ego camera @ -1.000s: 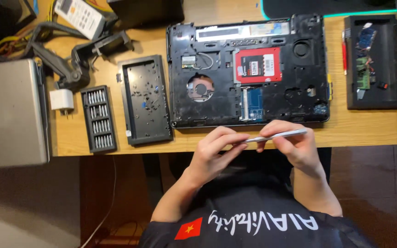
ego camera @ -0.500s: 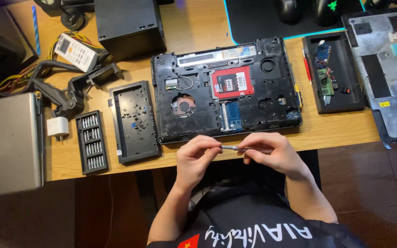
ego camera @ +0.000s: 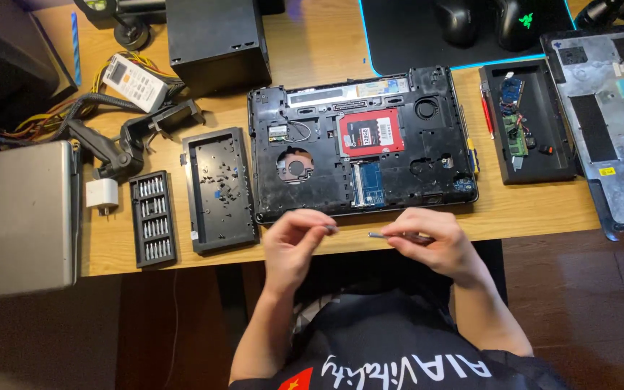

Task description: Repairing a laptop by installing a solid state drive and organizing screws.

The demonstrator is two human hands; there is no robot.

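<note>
An opened black laptop base (ego camera: 427, 162) lies bottom-up on the wooden desk (ego camera: 529, 209), showing a red drive, a fan and a memory slot. In front of its near edge my right hand (ego camera: 431, 242) holds a slim silver screwdriver (ego camera: 378, 235) with its tip pointing left. My left hand (ego camera: 294, 242) pinches a small bit (ego camera: 331, 229) between finger and thumb, a short gap away from the screwdriver's tip. A black bit set tray (ego camera: 152, 218) sits to the left, beside a black removed cover panel (ego camera: 219, 189).
A closed silver laptop (ego camera: 19, 217) lies at far left, with a white adapter (ego camera: 101, 193), cables and a remote behind it. A black box (ego camera: 214, 43) stands at the back. Right: a black tray with parts (ego camera: 529, 123), a grey laptop lid (ego camera: 608, 108), a mouse mat with mice.
The view has shifted so the desk shows further back. My hands have drawn apart: the bit has come away from the screwdriver's tip and is in my left fingers.
</note>
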